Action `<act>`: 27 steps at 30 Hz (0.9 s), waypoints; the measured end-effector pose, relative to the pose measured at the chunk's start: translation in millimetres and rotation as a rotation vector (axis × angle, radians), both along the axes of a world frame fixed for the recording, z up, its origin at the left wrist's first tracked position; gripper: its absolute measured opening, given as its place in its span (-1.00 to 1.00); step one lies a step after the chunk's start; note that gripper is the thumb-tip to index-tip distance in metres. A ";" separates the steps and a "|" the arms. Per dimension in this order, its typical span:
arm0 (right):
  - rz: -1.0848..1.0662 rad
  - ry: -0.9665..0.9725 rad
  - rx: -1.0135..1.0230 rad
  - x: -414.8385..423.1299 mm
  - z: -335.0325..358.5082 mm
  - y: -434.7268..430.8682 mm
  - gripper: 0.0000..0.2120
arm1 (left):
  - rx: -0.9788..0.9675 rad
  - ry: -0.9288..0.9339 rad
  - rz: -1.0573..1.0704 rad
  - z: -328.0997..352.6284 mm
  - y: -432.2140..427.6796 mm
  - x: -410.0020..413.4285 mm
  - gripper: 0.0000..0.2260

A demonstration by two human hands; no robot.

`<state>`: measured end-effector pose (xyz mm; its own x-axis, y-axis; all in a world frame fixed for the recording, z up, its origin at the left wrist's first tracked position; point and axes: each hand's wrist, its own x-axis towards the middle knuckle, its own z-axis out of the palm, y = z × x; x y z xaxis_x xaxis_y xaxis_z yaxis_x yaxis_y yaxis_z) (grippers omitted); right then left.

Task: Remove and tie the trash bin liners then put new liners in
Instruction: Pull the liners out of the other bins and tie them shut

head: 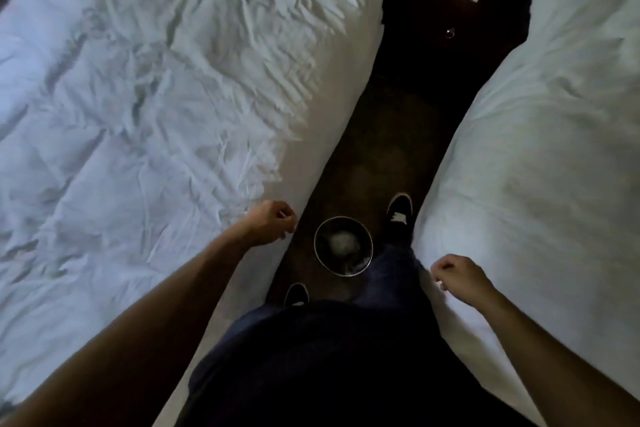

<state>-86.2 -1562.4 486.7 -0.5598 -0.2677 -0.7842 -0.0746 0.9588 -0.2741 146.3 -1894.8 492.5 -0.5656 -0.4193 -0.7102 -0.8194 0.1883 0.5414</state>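
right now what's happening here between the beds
A person stands in the narrow aisle between the left bed and the right bed, over a small round metal bin on the dark floor. Something pale lies inside it. The left hand and right hand hang loosely curled, holding nothing; neither touches the bin.

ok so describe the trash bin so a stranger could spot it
A dark floor strip runs between the left bed and the right bed. On it, between the person's black shoes, stands the trash bin. It alone is round, with a shiny rim and something pale inside.
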 end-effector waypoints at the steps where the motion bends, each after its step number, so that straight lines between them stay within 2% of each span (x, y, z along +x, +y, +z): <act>1: 0.056 -0.020 -0.008 -18.6 -5.3 -14.2 -0.88 | -0.003 -0.013 0.025 -3.2 -4.4 -11.6 -0.89; 5: 0.311 -0.075 -0.039 -99.7 -25.1 -83.1 -0.88 | 0.012 -0.117 0.184 -20.3 -4.4 -35.4 -0.86; 10: 0.659 -0.169 -0.108 -170.5 -27.1 -195.6 -0.87 | 0.050 -0.262 0.486 -20.1 52.4 -32.7 -0.79; 16: 0.840 -0.272 -0.219 -156.3 -15.3 -307.3 -0.90 | 0.152 -0.331 0.920 1.8 177.7 -22.0 -0.86; 21: 0.970 -0.352 -0.282 -106.4 -33.3 -326.5 -0.87 | 0.239 -0.350 1.201 -12.8 276.3 -27.6 -0.83; 27: 1.133 -0.373 -0.218 -75.7 -120.5 -274.1 -0.93 | 0.202 -0.184 1.410 -88.6 320.5 -35.1 -0.88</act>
